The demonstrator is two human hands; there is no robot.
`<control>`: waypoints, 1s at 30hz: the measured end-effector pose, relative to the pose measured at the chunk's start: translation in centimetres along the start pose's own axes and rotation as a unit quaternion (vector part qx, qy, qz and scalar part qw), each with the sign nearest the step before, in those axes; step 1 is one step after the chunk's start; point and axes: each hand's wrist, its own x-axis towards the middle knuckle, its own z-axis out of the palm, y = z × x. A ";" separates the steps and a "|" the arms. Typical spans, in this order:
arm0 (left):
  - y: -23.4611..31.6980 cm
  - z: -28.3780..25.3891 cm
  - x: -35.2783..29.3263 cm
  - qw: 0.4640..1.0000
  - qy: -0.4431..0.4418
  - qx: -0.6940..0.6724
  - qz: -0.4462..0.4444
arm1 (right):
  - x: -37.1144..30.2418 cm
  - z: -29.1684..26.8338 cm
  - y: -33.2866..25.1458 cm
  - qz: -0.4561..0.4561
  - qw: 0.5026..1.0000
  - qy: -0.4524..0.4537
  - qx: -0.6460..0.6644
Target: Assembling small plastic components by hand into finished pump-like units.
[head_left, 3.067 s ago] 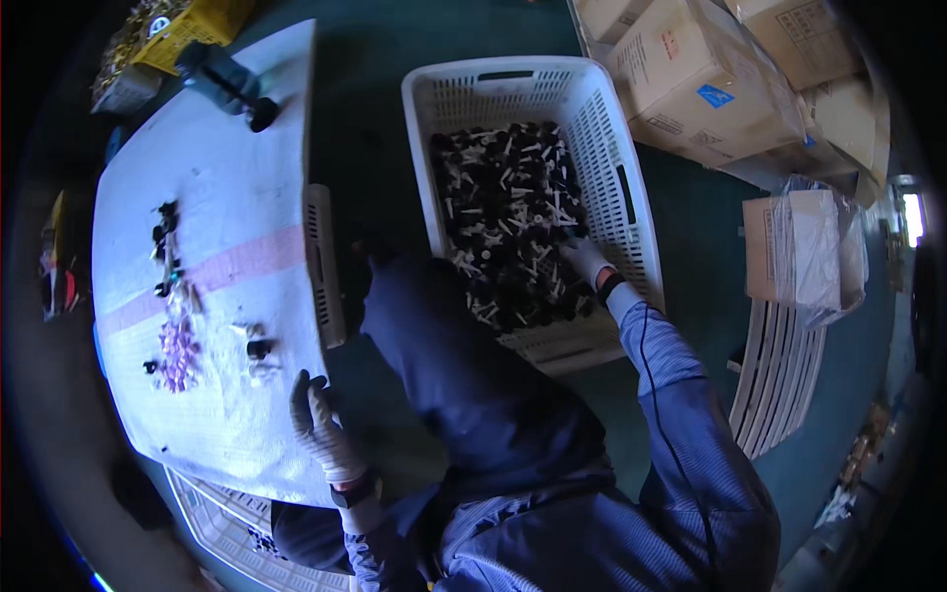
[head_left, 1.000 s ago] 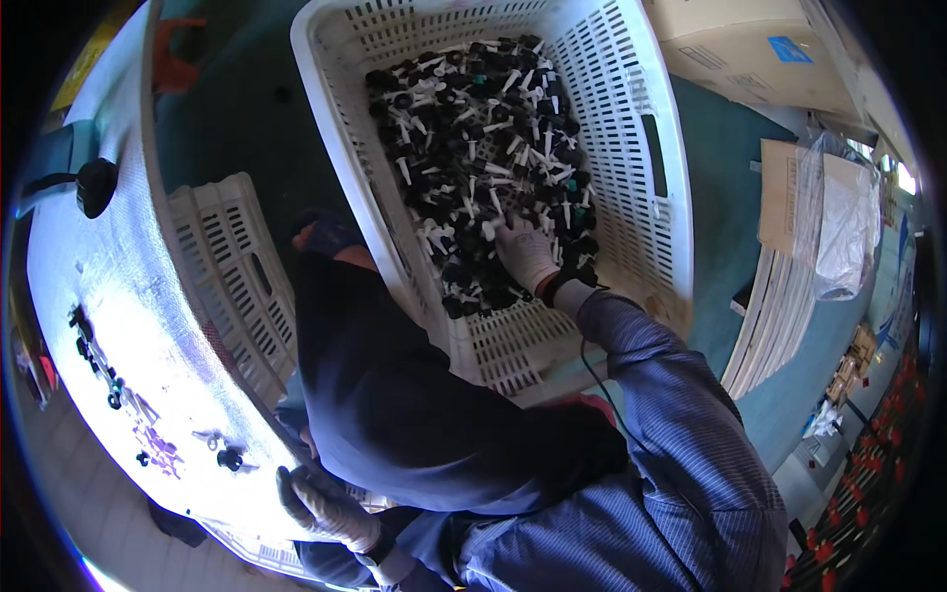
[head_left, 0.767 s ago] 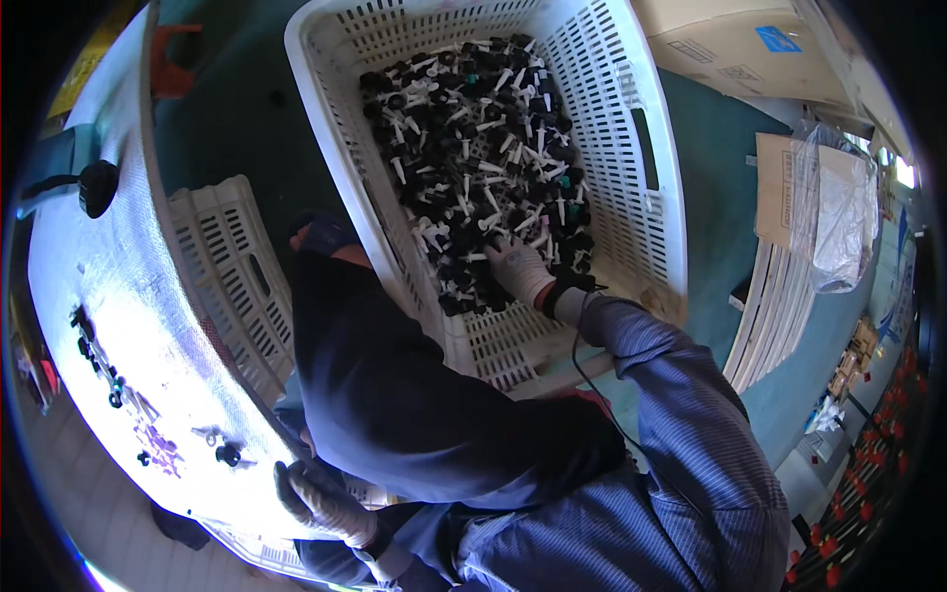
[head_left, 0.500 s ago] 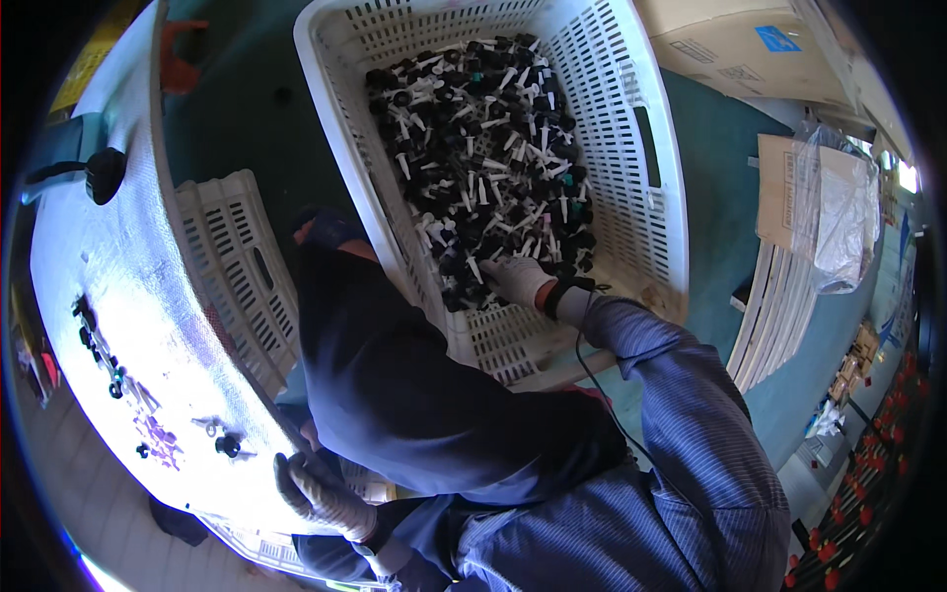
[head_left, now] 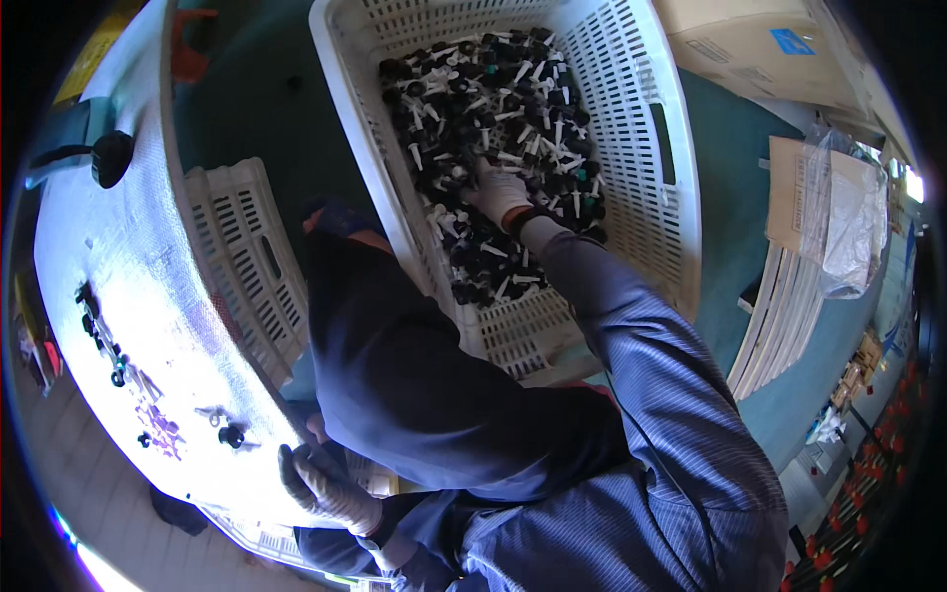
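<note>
My right hand (head_left: pixel 500 195), in a pale glove, reaches into a large white slatted plastic crate (head_left: pixel 681 232). It touches a heap of small black and white plastic parts (head_left: pixel 523 123), some like short white pins with dark knobs. Its fingertips sink among the parts, so their grip is hidden. At the near edge of a brightly lit table (head_left: pixel 197 375) rests my left hand (head_left: pixel 330 490), also gloved with dark fingertips, its fingers loosely stretched and holding nothing. Beside it on the table lie a black knob-like part (head_left: pixel 232 435) and a small cluster of purple pieces (head_left: pixel 161 431).
A second slatted crate (head_left: pixel 252 252) stands between the table and my dark-trousered leg (head_left: pixel 434 395). Cardboard boxes (head_left: pixel 760 54) fill the far right. Flat cardboard with clear plastic wrap (head_left: pixel 838 222) leans at the right, near red-tipped items (head_left: pixel 858 513).
My right hand has moved farther into the crate, away from its near end, over the middle of the heap. My left hand stays by the table edge. The whole view has shifted slightly.
</note>
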 end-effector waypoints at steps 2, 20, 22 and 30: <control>-0.3 -0.2 0.0 1.000 0.000 -0.016 -0.006 | 0.5 1.3 0.1 0.028 0.999 -0.023 -0.022; 1.4 1.3 -0.7 0.998 0.011 -0.062 -0.025 | -5.4 1.1 4.7 -0.094 0.978 -0.183 -0.019; 1.4 1.5 -0.6 0.998 0.022 -0.061 -0.018 | -5.1 0.7 5.1 -0.105 0.979 -0.171 0.022; 0.8 1.0 -0.4 0.998 0.046 -0.031 0.000 | 1.1 -0.3 0.1 -0.031 0.989 0.070 0.124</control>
